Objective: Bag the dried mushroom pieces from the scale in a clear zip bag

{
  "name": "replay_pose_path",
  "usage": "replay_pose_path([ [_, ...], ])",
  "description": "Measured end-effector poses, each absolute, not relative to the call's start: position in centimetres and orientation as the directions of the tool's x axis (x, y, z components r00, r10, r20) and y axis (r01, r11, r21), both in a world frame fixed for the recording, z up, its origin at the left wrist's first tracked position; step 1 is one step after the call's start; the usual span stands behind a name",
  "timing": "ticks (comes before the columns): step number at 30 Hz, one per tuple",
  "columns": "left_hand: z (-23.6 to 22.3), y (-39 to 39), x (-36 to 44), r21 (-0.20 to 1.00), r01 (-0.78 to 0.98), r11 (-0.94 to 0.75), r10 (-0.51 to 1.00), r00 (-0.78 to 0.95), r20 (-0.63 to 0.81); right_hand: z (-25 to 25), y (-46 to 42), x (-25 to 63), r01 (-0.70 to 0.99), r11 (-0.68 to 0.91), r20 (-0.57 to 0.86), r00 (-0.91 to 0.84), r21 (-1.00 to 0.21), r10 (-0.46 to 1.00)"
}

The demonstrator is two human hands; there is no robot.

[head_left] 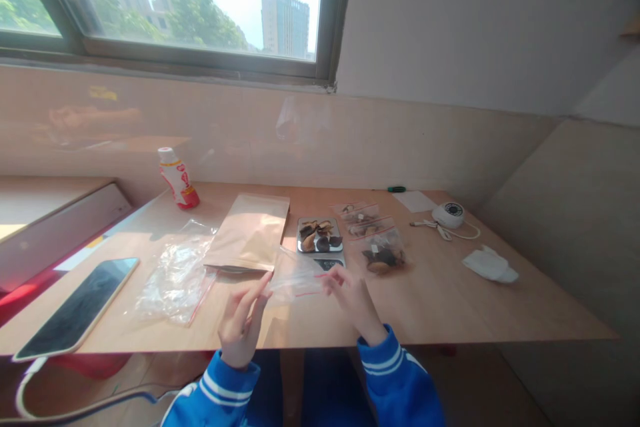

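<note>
Clear zip-top plastic bag (pixel 295 278) with red-lined edges lies between my two hands, near the front of the pale wooden worktop (pixel 450 307) and just before the silver digital scale (pixel 320 235). My left hand (pixel 241 325) stands open, fingers straight, with the tips at the bag's left edge. My right hand (pixel 353 300) curls at its right edge, and I cannot tell whether those fingertips pinch the film or only touch it. Thin film like this handles best with a light hold near the seal, so it neither creases nor slides. Flat bags of dried brown slices (pixel 361 220) and a bag of darker dried pieces (pixel 383 255) sit right of the scale. A tan kraft paper envelope (pixel 247 232) lies just beyond my left hand, beside a crumpled clear plastic bag (pixel 175 273). Shine on the film hides the bag's mouth, and the bag and my right hand block part of the scale's front.
</note>
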State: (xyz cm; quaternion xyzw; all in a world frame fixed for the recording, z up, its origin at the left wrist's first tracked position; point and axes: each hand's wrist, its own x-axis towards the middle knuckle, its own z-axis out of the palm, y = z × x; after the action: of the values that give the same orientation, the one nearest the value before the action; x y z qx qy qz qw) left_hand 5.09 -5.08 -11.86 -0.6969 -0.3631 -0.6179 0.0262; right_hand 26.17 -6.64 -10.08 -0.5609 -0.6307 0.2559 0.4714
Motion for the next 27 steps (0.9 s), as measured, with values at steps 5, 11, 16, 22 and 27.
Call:
replay_pose_path([
  [5, -11.9, -1.7, 8.0, 0.662, 0.4, -0.634, 0.621, -0.246, 0.744, -11.0, -3.8, 28.3, 0.644, 0.341, 0.491, 0.063, -0.685, 0.869],
  [11, -13.4, 1.3, 10.5, 0.709, 0.372, -0.599, 0.666, -0.259, 0.699, -13.4, -0.2, 28.9, 0.863, 0.195, 0.396, 0.007, -0.467, 0.918],
  [16, -15.2, 0.8, 9.8, 0.539, 0.393, -0.745, 0.537, -0.127, 0.834, -13.8, 0.7, 29.2, 0.874, 0.194, 0.387, -0.007, -0.446, 0.922],
  [22, -15.3, 1.2, 9.6, 0.479, 0.526, -0.703, 0.462, -0.173, 0.87, -14.0, 1.3, 30.0, 0.836, 0.226, 0.417, 0.004, -0.5, 0.909],
  [27, -15.4, 1.4, 9.7, 0.545, 0.528, -0.651, 0.516, -0.219, 0.828, -13.6, 1.4, 30.0, 0.79, 0.193, 0.453, 0.118, -0.581, 0.884],
])
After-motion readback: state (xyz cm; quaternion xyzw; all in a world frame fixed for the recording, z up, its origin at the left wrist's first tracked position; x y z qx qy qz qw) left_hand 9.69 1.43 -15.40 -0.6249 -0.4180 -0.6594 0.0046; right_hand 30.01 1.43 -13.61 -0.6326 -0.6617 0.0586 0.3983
